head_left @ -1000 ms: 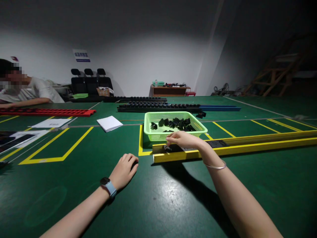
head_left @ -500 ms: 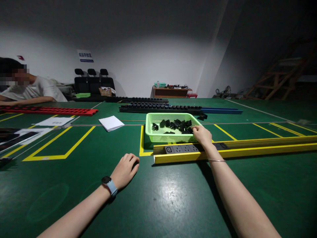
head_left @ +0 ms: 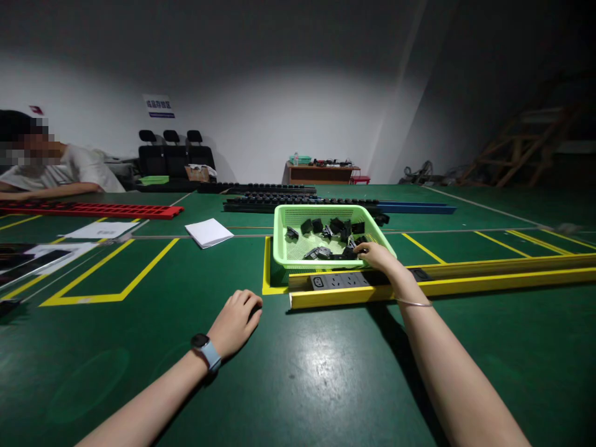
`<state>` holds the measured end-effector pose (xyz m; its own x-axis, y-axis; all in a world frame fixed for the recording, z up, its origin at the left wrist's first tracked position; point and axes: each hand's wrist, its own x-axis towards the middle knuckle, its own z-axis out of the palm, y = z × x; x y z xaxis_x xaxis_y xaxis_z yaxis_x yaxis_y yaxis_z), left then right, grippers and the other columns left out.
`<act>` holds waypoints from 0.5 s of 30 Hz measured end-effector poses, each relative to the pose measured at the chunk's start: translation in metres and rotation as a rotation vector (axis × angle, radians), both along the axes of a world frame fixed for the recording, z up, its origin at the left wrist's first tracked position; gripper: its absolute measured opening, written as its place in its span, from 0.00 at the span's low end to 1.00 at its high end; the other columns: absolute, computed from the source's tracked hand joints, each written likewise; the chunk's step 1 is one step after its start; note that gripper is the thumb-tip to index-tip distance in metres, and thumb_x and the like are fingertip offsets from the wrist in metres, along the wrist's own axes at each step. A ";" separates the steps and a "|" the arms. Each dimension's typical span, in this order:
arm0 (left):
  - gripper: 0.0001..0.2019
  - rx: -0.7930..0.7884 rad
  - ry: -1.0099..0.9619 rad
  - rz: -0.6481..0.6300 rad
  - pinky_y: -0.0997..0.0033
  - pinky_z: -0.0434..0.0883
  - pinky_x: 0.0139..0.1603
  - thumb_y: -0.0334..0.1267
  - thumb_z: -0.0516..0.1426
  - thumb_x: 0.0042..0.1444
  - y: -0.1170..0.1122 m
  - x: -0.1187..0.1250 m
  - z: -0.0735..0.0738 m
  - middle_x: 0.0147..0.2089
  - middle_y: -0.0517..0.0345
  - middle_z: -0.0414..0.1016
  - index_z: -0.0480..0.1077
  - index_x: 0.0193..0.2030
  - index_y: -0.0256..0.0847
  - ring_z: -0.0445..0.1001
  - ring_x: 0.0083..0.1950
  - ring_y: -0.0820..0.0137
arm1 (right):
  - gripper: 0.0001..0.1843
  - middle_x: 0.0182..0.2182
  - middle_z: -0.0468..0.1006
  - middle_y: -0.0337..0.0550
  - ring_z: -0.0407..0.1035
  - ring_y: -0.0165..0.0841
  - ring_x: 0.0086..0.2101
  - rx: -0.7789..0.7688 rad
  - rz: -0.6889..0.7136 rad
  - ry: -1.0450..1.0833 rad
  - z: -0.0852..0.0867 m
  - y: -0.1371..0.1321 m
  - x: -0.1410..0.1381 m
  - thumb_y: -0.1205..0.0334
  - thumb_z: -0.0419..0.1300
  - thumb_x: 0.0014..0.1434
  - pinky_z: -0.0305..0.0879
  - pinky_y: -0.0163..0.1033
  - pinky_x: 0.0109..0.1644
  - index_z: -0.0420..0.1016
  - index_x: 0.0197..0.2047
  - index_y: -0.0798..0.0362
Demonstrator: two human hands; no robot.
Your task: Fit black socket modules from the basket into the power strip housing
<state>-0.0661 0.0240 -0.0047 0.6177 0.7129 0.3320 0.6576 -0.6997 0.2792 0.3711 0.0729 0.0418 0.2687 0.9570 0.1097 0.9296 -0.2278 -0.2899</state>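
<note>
My left hand (head_left: 237,320) rests on the green table with its fingers loosely curled and the thumb apart; it holds nothing. Inside the near right corner of a light green plastic basket (head_left: 279,248), my right hand (head_left: 378,256) has its fingertips closed at a small black plastic part (head_left: 349,251), partly hidden by the fingers. Several more black parts (head_left: 319,252) lie loose in the basket. Under my right forearm, in front of the basket, runs a long yellow channel (head_left: 447,285) holding a row of dark grey power sockets (head_left: 342,281).
A folded white paper (head_left: 208,233) lies left of the basket. Behind it are black strips (head_left: 302,205) and a blue channel (head_left: 416,208). At far left a person (head_left: 79,167) leans by a red rail (head_left: 116,210). Yellow tape (head_left: 81,300) marks the table.
My right hand has moved deeper into the basket, toward the left. The basket leans more toward me, and its black parts have shifted. My left hand stays in place.
</note>
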 end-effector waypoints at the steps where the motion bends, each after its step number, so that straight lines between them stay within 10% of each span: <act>1: 0.07 -0.002 0.002 0.000 0.58 0.67 0.47 0.37 0.48 0.64 0.000 0.000 0.000 0.44 0.53 0.68 0.66 0.43 0.43 0.65 0.46 0.62 | 0.17 0.38 0.80 0.43 0.73 0.34 0.36 -0.006 0.000 0.005 0.000 0.000 0.001 0.65 0.56 0.53 0.65 0.34 0.40 0.79 0.45 0.49; 15: 0.08 0.006 -0.020 -0.008 0.58 0.67 0.47 0.37 0.48 0.63 -0.001 0.000 0.001 0.43 0.54 0.68 0.67 0.43 0.43 0.65 0.45 0.63 | 0.19 0.37 0.80 0.44 0.72 0.33 0.33 -0.001 -0.022 0.110 -0.001 0.001 0.000 0.61 0.61 0.52 0.64 0.33 0.35 0.77 0.49 0.52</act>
